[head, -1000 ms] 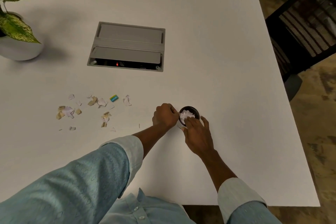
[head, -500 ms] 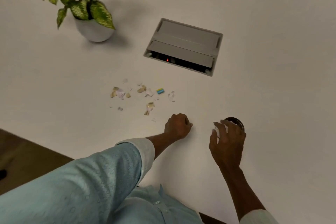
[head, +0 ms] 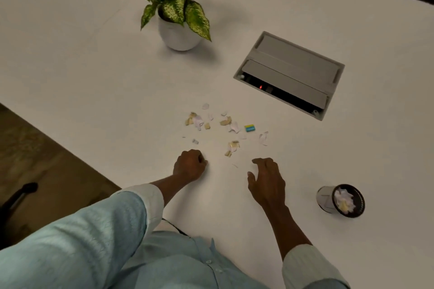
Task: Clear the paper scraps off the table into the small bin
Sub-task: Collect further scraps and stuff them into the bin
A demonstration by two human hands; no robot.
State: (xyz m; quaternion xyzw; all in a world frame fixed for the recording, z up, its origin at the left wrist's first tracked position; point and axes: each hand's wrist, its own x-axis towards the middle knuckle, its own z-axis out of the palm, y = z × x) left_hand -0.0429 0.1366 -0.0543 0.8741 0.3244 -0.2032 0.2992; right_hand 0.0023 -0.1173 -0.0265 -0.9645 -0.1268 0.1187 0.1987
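Head view: torn white and tan paper scraps [head: 226,121] lie well left of the small grey, black-rimmed bin [head: 325,197]. Nearer it, the left hand [head: 189,166] is fisted; the right hand [head: 266,182] is loosely spread, holding nothing.

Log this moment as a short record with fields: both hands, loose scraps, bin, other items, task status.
left hand: curled in a fist on the table, nothing visible in it
right hand: open, fingers spread, just short of the scraps
loose scraps: scattered beyond both hands, including a yellow-and-blue piece
small bin: stands right of the right hand, untouched, scraps inside
other items: potted plant, grey hatch
status: unfinished
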